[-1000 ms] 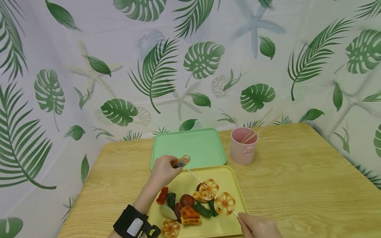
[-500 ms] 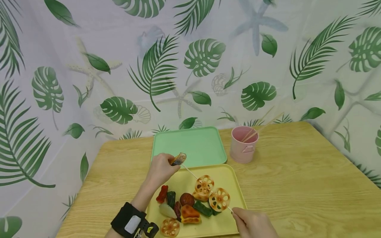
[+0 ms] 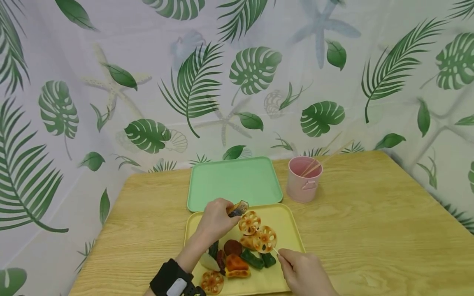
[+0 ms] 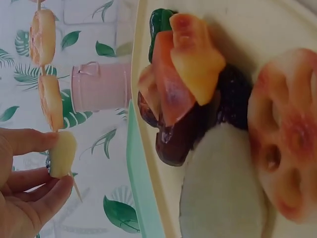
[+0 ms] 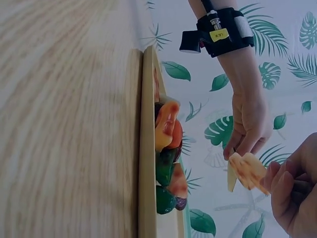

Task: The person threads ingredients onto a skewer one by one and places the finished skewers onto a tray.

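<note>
In the head view my left hand (image 3: 218,220) pinches a pale toy food piece with dark skin (image 3: 238,209) at the far end of a skewer. The skewer's pointed tip (image 4: 76,188) sticks out past that piece in the left wrist view. Two toy lotus root slices (image 3: 265,239) are threaded behind it, the farther one close to the piece. My right hand (image 3: 305,269) grips the skewer's near end, just behind the nearer slice. Hands and skewer are over a yellow tray (image 3: 292,230) bearing several toy foods, among them a loose lotus slice (image 3: 212,282) and green pepper pieces (image 3: 252,260).
A mint green tray (image 3: 233,181) lies directly behind the yellow one. To its right stands a pink bucket (image 3: 301,189) with a few bare skewers (image 3: 312,169) leaning in it. A leaf-patterned cloth (image 3: 237,102) rises behind the wooden table (image 3: 374,213).
My left hand has moved right toward the lotus slices, bringing the dark-skinned piece onto the skewer's end. The skewer, slices and right hand have shifted left; the bare far stretch of stick is now covered.
</note>
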A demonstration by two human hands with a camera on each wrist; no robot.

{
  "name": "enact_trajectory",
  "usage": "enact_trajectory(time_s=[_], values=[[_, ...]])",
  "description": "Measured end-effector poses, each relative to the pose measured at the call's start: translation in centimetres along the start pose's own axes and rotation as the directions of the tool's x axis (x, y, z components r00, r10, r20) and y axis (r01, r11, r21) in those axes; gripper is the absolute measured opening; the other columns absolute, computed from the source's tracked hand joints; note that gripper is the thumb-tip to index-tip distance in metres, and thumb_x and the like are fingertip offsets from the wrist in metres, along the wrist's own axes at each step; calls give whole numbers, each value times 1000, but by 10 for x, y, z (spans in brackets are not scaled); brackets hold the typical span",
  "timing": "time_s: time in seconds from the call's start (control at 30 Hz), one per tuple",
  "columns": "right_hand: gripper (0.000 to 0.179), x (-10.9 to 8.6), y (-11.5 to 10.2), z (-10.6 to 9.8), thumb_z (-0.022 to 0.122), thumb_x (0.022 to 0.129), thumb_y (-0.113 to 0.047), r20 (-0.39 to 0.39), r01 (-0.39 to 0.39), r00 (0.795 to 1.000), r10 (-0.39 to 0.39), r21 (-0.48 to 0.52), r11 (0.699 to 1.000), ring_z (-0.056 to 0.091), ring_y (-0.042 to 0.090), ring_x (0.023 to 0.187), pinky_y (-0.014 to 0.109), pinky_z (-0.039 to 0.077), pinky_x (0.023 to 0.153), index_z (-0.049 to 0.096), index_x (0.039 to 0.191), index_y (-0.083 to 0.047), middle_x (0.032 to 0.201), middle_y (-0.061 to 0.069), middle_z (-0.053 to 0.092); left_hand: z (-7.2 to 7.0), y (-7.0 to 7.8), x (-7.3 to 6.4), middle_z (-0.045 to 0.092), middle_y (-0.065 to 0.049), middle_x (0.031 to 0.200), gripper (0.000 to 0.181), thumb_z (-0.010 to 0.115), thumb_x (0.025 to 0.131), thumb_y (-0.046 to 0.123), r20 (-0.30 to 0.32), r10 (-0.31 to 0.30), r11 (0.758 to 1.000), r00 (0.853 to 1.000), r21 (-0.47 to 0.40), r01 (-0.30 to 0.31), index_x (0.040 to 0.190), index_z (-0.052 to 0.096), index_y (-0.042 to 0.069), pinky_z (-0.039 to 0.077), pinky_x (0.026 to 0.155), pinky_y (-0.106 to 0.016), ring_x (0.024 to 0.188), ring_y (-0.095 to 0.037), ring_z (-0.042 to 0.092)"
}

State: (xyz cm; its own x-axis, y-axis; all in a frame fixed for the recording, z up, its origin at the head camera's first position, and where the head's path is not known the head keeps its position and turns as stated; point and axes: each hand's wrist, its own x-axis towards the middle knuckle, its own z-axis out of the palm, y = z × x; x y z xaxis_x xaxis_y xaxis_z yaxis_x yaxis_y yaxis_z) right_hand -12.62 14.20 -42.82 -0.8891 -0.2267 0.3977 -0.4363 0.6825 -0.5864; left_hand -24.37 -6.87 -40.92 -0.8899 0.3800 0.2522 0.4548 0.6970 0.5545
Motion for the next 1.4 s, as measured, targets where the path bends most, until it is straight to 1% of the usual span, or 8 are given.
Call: enact_trajectory(time_s=[0.1, 0.27, 0.5, 0.7, 0.87, 1.07, 1.27, 1.4], values=[[10, 1, 0, 1, 64, 82, 3, -3, -20, 1000, 20, -1, 1000, 48, -3, 47, 17, 41, 45, 70, 84, -5, 60, -6, 59, 1, 0, -1, 42, 2, 58, 12, 74, 78, 10, 2, -31, 1000, 1000, -2, 31, 73, 65, 5, 26, 50, -23, 50, -8, 32], [10, 2, 2, 2, 64, 82, 3, -29, -18, 999, 18, -11, 1000, 55, 0, 50, 17, 44, 47, 71, 86, -3, 67, 2, 66, -1, -2, -2, 58, -5, 74, 18, 73, 78, 10, 3, -34, 999, 999, -22, 34, 92, 70, -1, 39, 54, -25, 61, -13, 50], [11, 1, -1, 0, 60, 87, 0, 12, -94, 996, 93, 94, 991, 42, -4, 44, 18, 40, 44, 70, 86, -3, 54, -12, 50, 1, -7, -5, 64, -11, 95, 28, 74, 78, 11, -49, -23, 999, 999, -43, 21, 103, 68, -1, 50, 66, -30, 82, -22, 60], [16, 2, -1, -5, 54, 93, -10, 165, -302, 950, 263, 293, 907, 41, 4, 38, 24, 39, 39, 68, 87, -2, 55, -6, 51, 1, -6, -7, 64, -11, 96, 28, 75, 77, 11, -166, 74, 997, 983, -23, -79, 103, 68, 0, 50, 66, -29, 81, -20, 61], [21, 3, 0, -6, 53, 95, -16, 239, -390, 917, 321, 362, 846, 42, 8, 37, 26, 39, 37, 67, 88, -2, 56, -1, 53, 1, -5, -8, 64, -10, 96, 29, 76, 76, 10, -209, 96, 995, 973, -14, -101, 102, 68, 1, 50, 66, -29, 80, -20, 60], [17, 7, -1, -1, 55, 92, -9, 188, -393, 918, 350, 307, 866, 43, 9, 37, 25, 38, 36, 69, 93, 0, 55, -1, 53, 4, -9, -5, 62, -11, 97, 29, 74, 79, 12, -166, 82, 997, 983, 12, -81, 103, 66, -1, 50, 68, -31, 83, -22, 59], [21, 9, 8, 4, 54, 93, -7, 145, -370, 927, 345, 230, 900, 41, 7, 37, 23, 35, 35, 64, 74, -8, 54, -3, 50, 3, -15, -7, 59, -12, 99, 30, 71, 82, 15, -87, 99, 991, 991, 97, -91, 105, 63, -1, 49, 67, -32, 84, -23, 57], [15, 3, 20, 1, 56, 92, -8, 125, -426, 905, 407, 236, 874, 41, 9, 37, 24, 37, 36, 67, 82, -5, 55, -3, 50, -7, -23, -10, 60, -12, 99, 29, 69, 84, 16, -21, 53, 995, 998, 84, -51, 107, 63, -1, 49, 66, -31, 83, -23, 58]])
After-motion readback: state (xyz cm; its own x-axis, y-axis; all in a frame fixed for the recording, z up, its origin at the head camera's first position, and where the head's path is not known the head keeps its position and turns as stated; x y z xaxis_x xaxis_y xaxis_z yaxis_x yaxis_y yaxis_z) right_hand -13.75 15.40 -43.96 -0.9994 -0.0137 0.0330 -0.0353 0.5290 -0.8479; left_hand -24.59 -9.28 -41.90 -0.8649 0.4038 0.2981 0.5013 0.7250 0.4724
